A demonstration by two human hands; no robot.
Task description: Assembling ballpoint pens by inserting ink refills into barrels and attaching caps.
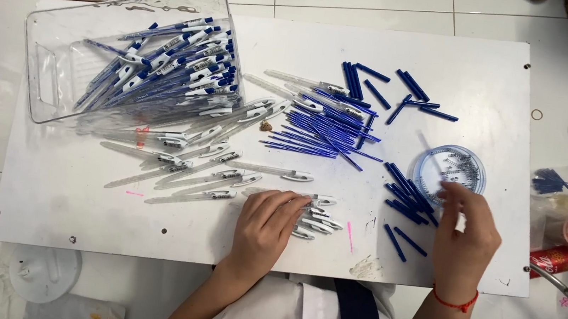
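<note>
- Across the middle of the frame lies the white board (451,64), and everything your hands work on sits on it; the clear plastic tray (49,33) of finished blue-and-clear pens overlaps its upper left corner.
- Centre-left of the frame, the loose clear pen barrels (197,171) fan out with their long axes running left to right, slightly tilted; their right-hand end reaches your left hand.
- Just above centre, the heap of thin blue refills (316,131) lies well apart from both hands, also running mostly left to right.
- Lower centre, your left hand (263,230) rests palm down with fingers loosely curled over a few barrels; whether it grips one you cannot tell.
- Right of centre, the short dark blue caps (405,195) lie just left of your right hand, angled down to the right.
- Right of centre, your right hand (464,233) has its fingers pinched narrow at the near edge of the round clear dish (475,167) of tiny parts; what it pinches is too small to tell.
- Your right hand is the nearer one to dish and caps; your left is nearer the barrels.
</note>
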